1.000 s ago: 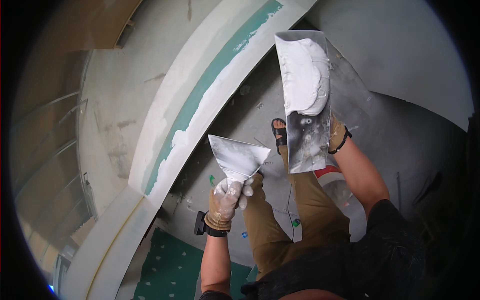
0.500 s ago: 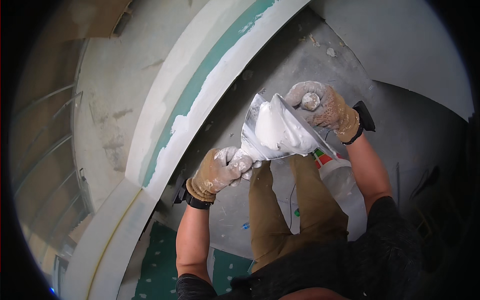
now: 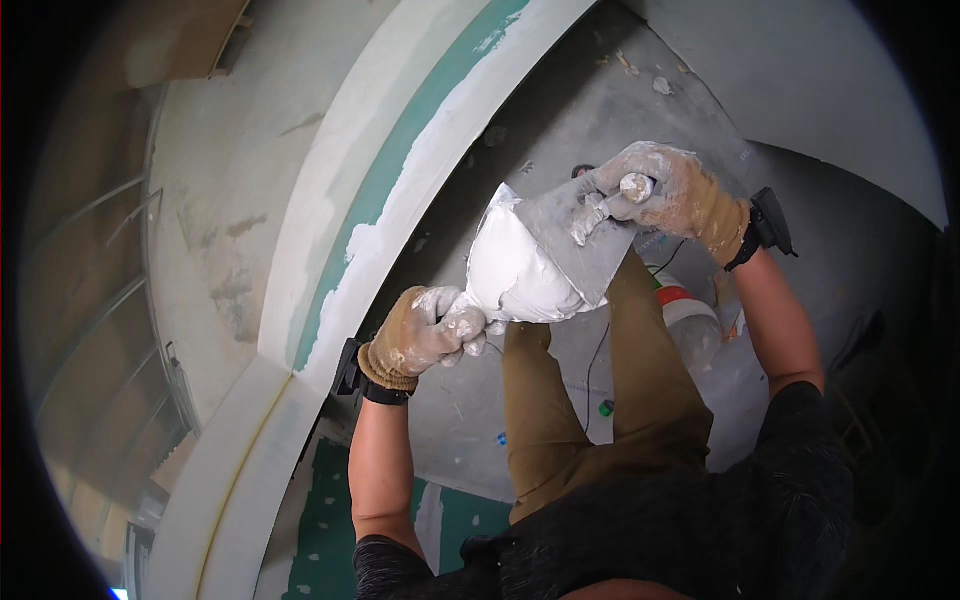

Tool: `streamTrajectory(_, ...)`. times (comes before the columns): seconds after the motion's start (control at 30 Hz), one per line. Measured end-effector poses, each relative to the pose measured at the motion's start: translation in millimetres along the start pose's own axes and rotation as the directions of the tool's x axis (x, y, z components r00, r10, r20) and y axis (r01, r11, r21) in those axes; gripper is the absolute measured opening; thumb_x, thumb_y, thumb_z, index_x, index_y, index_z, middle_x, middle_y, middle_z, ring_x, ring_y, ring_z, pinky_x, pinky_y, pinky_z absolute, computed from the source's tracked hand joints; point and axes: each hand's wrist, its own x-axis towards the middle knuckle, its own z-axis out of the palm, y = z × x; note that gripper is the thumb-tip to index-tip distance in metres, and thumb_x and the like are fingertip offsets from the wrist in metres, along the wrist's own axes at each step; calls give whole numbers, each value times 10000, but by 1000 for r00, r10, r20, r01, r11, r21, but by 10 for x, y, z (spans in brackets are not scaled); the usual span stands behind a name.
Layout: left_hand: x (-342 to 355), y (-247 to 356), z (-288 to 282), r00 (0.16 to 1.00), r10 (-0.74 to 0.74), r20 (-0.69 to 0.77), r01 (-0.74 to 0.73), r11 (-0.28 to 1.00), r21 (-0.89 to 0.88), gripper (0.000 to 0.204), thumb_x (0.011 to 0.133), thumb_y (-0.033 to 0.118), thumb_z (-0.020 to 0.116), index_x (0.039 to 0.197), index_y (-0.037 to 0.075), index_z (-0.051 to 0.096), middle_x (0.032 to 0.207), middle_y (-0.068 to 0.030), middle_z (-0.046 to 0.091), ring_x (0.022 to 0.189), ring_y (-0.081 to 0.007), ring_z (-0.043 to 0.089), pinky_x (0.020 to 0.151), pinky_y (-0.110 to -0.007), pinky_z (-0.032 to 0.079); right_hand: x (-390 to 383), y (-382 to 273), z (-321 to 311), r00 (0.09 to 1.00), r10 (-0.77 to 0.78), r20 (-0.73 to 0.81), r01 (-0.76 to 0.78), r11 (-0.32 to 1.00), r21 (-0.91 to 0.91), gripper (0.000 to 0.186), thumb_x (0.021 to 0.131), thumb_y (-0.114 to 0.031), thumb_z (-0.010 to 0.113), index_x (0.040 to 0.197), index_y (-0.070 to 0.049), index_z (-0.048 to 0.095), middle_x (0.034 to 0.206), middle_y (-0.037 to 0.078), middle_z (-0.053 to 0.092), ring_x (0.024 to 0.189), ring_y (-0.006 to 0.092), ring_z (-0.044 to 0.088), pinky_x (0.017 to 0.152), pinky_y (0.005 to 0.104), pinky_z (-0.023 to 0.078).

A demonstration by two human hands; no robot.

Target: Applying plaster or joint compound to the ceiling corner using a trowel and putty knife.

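My left hand (image 3: pixel 425 335), in a tan work glove smeared white, grips the handle of a putty knife (image 3: pixel 500 200). A thick heap of white joint compound (image 3: pixel 520 265) covers most of that knife's blade. My right hand (image 3: pixel 672 195), gloved likewise, is closed round the handle of a second wide putty knife (image 3: pixel 592 245). The round handle end shows between the fingers. This second blade lies flat against the right side of the heap, its lower corner at the heap's edge. Both tools are held above my knees.
On the left runs a curved panel edge with a green strip (image 3: pixel 400 195) partly coated white. A white bucket (image 3: pixel 695 335) with a red band stands beyond my right leg. Green board (image 3: pixel 325 520) lies low left. A thin dark cable (image 3: pixel 597 370) and small debris are on the floor.
My right hand has moved right and slightly up, and its blade has turned flatter over the compound. The heap looks smoother and more spread. My left hand has shifted slightly left.
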Motion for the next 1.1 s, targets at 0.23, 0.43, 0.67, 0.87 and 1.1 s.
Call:
streamTrajectory(0.23,607,219,40,986,57,-159,-59,998,-11,260,910,259,715,900,1,749,683,-11,653,528,-62,511,484,-233,386,279,789,-576,994,79,69,-43,906,-421,442,904,-341,766,1233,-55,691,1137,132,727,1040,270,691,928,367,537)
streamTrajectory(0.43,1332,357,285,929,102,-356,-116,993,-19,241,868,193,755,970,-24,736,712,-34,665,534,-73,544,478,-228,415,248,1537,-982,954,174,244,-229,949,219,525,1024,-364,588,1383,19,580,1359,146,646,1194,244,657,989,366,537)
streamTrajectory(0.67,1798,644,556,867,126,-483,-200,974,-105,167,932,144,710,986,-12,739,708,0,669,557,-49,545,501,-236,425,-292,2106,-1417,920,205,335,-363,767,528,522,1031,-356,579,1403,10,564,1354,139,648,1190,236,657,988,371,543)
streamTrajectory(0.87,1903,627,574,794,142,-591,-278,949,-146,174,941,151,728,988,-17,736,726,-8,675,539,-47,531,492,-234,411,-603,2196,-1421,899,190,395,-436,474,765,520,1038,-348,570,1424,0,548,1349,132,650,1187,229,657,987,376,550)
streamTrajectory(1.1,1947,733,718,790,92,-606,-313,911,-269,195,958,184,734,1028,3,720,743,-7,673,525,-48,522,485,-223,415,-311,1722,-866,885,159,439,-453,64,889,519,1046,-338,559,1448,-11,529,1343,123,652,1184,219,656,986,381,557)
